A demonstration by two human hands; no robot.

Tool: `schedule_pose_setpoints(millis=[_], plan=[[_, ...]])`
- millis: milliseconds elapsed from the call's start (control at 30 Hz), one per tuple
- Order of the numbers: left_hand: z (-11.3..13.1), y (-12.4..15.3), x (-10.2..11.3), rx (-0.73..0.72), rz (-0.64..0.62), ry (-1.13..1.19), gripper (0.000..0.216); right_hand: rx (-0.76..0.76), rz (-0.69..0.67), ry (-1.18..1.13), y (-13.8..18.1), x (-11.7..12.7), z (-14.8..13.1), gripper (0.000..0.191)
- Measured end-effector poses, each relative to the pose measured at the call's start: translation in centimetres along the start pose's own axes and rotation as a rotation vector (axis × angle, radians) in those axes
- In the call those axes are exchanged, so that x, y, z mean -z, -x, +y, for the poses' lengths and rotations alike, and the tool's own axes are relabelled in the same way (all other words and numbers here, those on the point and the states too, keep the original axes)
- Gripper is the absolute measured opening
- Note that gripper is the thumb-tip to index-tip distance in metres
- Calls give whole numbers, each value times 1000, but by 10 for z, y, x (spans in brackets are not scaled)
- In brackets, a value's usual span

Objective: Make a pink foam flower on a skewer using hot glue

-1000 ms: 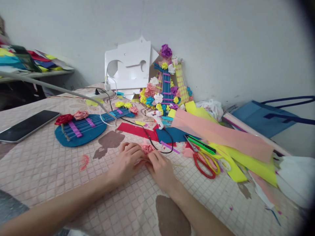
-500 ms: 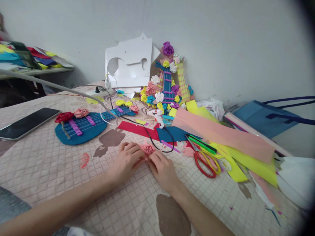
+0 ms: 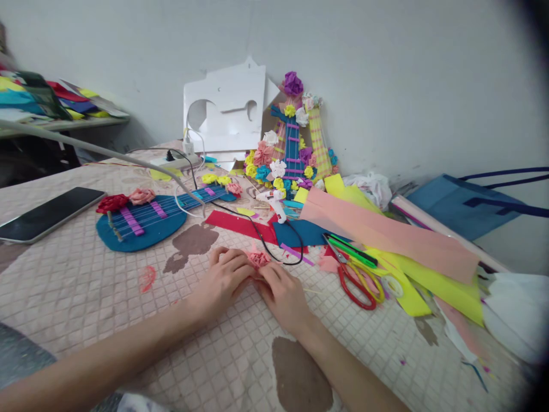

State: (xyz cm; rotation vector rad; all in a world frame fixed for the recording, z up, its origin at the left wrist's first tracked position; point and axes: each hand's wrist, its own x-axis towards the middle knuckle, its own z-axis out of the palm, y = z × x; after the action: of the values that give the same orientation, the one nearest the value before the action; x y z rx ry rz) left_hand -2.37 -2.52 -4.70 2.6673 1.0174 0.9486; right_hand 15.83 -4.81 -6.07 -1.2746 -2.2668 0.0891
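Between my two hands is a pink crepe-paper flower (image 3: 259, 258), low over the tablecloth. My left hand (image 3: 229, 274) pinches its left side, fingers curled and closed. On the other side my right hand (image 3: 283, 292) grips the base with thumb and fingers together. The fingers hide the underside of the flower. Just beyond it loops the black cord of a white glue gun (image 3: 274, 203). A blue paper guitar (image 3: 141, 232) with red, pink and yellow paper flowers lies to the left.
Right of my hands lie red-and-yellow scissors (image 3: 355, 286), a green cutter (image 3: 354, 252), and a tape roll (image 3: 392, 286). Long pink paper (image 3: 386, 232) covers yellow sheets. A phone (image 3: 51, 214) rests at far left. Flowered paper guitars (image 3: 294, 143) lean on the wall; a white cable crosses the left side.
Both hands stay at the same spot with the pink flower between them. The fingers have shifted only slightly around its base. Everything else on the table is unchanged.
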Motion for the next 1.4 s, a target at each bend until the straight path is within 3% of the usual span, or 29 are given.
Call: schedule_pose_setpoints(millis=[367, 633, 900, 1200, 1400], plan=[[3, -1, 1, 29, -60, -41, 8, 42, -1, 74, -1, 2, -3, 15], [2, 0, 0, -2, -80, -97, 17, 14, 21, 28, 0, 0, -3, 12], [6, -1, 1, 28, -1, -90, 11, 27, -1, 60, 1, 4, -4, 18], [2, 4, -4, -27, -44, -161, 16, -16, 19, 12, 3, 1, -3, 16], [4, 3, -3, -2, 11, -144, 11, 21, 17, 54, 2, 4, -4, 20]])
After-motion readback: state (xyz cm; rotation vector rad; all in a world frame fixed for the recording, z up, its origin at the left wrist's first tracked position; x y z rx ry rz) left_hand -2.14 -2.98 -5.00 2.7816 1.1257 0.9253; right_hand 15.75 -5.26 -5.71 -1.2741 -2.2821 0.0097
